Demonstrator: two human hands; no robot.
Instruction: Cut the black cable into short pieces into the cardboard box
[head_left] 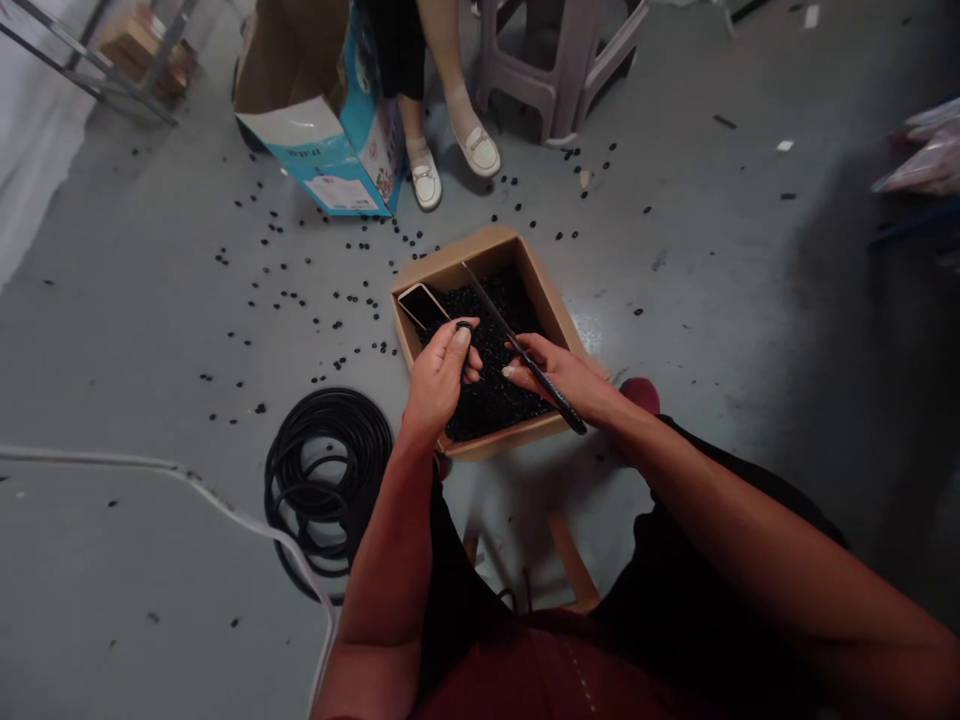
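1. Above a shallow cardboard box (480,245) on the grey floor (150,300), the head view shows two hands working apart from each other.
2. The left hand (437,380) is pinching a small black ring (464,325) between thumb and finger, over the box.
3. The right hand (559,372) is closed around a thin black rod (525,352), which lies slanted across the box.
4. Small black pieces (491,370) fill the box, beside a smartphone (422,306); many more are scattered on the floor.
5. The ring seems light and perhaps a little soft, so fingertips on its edge should suit it. The rod looks stiff and is probably best held near its middle.
6. A coil of black hose (326,480) lies near the left arm, and another person's white loafers (480,150) stand beyond the box, beside a blue-and-white carton (322,130).
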